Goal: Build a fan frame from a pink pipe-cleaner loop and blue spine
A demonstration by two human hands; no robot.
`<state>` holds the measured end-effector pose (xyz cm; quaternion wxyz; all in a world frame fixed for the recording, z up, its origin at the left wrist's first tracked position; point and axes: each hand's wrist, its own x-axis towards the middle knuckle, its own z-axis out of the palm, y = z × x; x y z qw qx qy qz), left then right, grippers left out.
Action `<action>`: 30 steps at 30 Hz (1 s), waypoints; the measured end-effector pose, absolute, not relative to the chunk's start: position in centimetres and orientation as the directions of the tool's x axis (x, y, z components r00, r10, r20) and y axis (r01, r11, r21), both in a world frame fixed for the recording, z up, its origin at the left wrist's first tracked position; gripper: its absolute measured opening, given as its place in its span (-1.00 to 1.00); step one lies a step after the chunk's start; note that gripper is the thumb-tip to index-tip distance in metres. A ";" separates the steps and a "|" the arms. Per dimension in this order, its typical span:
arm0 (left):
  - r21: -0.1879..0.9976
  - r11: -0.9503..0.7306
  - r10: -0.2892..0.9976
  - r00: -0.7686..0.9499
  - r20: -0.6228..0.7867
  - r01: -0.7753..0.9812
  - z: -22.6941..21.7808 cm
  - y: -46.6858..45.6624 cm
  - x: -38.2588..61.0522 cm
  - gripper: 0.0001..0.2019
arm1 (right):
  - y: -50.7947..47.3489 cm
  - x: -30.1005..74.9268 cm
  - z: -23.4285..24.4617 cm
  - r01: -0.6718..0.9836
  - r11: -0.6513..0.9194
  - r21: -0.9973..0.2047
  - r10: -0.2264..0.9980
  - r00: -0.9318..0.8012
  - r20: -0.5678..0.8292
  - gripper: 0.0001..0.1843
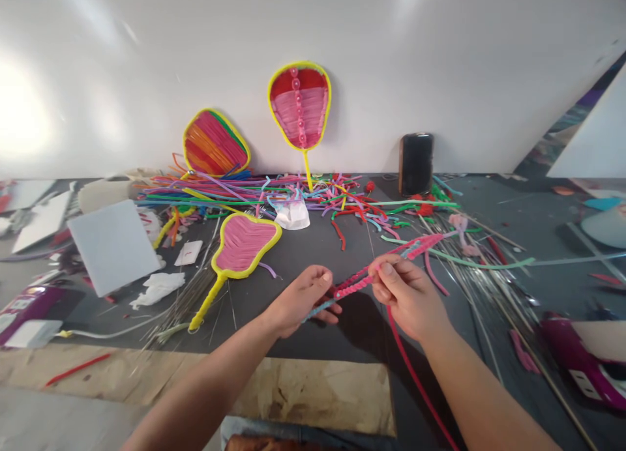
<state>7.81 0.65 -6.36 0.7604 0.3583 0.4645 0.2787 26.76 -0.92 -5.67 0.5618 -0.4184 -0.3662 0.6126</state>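
Both my hands hold a twisted pink pipe-cleaner strand over the dark table. My left hand pinches its lower end, where a light blue piece shows. My right hand is closed around the strand's middle; the rest runs up and to the right. A red pipe cleaner trails down from under my right hand toward me.
A pink fan with a yellow rim lies to the left. Two more fans lean on the white wall above a heap of coloured pipe cleaners. A dark speaker stands behind. Thin metal wires lie right; a white square sheet lies left.
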 end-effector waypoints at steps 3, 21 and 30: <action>0.581 0.804 0.514 0.639 -0.572 -0.126 -6.2 0.6 7.7 -0.59 | -1.1 26.9 -5.7 -0.400 -0.068 -0.914 0.997 -0.047 -0.054 -0.77; 0.654 0.572 0.812 0.453 -0.368 -0.494 -6.2 0.7 7.5 -0.70 | -1.1 26.5 -7.0 -0.081 -0.121 -0.989 0.981 -0.162 -0.107 -0.71; 0.765 0.453 0.887 0.316 -0.337 -0.457 -6.5 0.5 7.8 -0.68 | -1.1 26.4 -6.3 0.055 -0.052 -0.997 0.984 -0.167 -0.061 -0.71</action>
